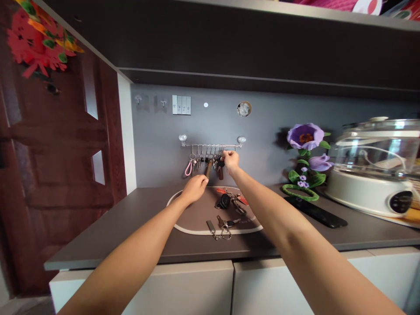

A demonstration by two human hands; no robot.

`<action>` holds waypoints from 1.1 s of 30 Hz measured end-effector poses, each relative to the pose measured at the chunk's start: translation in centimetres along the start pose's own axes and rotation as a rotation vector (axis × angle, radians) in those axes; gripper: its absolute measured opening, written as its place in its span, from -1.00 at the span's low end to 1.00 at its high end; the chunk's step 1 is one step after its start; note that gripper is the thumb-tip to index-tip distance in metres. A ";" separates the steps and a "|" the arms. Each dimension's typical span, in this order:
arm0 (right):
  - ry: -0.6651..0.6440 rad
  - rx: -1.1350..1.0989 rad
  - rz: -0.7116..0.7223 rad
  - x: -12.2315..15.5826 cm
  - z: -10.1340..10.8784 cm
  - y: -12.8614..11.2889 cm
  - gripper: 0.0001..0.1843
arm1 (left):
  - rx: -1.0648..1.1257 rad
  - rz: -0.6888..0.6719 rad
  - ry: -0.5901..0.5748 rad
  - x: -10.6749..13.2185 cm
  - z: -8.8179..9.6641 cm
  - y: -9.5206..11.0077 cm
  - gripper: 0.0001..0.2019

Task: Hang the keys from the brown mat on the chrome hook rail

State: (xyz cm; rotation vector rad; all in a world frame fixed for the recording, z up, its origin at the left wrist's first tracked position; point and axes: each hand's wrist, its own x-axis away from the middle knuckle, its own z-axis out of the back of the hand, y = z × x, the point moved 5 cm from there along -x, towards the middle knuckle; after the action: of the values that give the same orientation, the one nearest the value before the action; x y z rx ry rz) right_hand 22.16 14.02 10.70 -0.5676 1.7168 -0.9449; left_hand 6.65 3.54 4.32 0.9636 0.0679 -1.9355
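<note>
Two bare hands work at a slim metal hook rail, fixed to a smooth grey wall by round, clear mounts, where a tight cluster of keys and fobs hangs. The left hand, fingers pinched narrow, holds the lower end of a flat brown strap among the hanging keys. The right hand has its fingertips drawn together near the rail's right end, just beside a dark brown fob; what lies between them is too small to tell. A soft pink loop dangles at the cluster's left. Below, a brown mat with rounded corners and a pale border carries a glossy black fob and, near its front edge, a metal key bunch whose ring overlaps the border. The matte counter lies bare left of the mat and ends in a straight front edge. To the right, a slab-like black phone, a fuzzy purple flower and a clear-walled, white-based appliance crowd the surface. A dark, flat shelf overhangs the scene, with open wall between it and the rail.
</note>
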 end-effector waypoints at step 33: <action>-0.126 0.123 0.001 2.4 1.9 1.4 -0.81 | 0.614 0.252 -0.167 0.2 -0.7 -1.1 -0.75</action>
State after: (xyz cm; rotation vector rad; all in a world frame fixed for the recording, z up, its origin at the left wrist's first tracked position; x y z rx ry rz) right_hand 23.27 12.44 7.93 -0.5335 1.5358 -0.9856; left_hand 6.15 4.29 3.38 1.1267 -0.7471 -1.8178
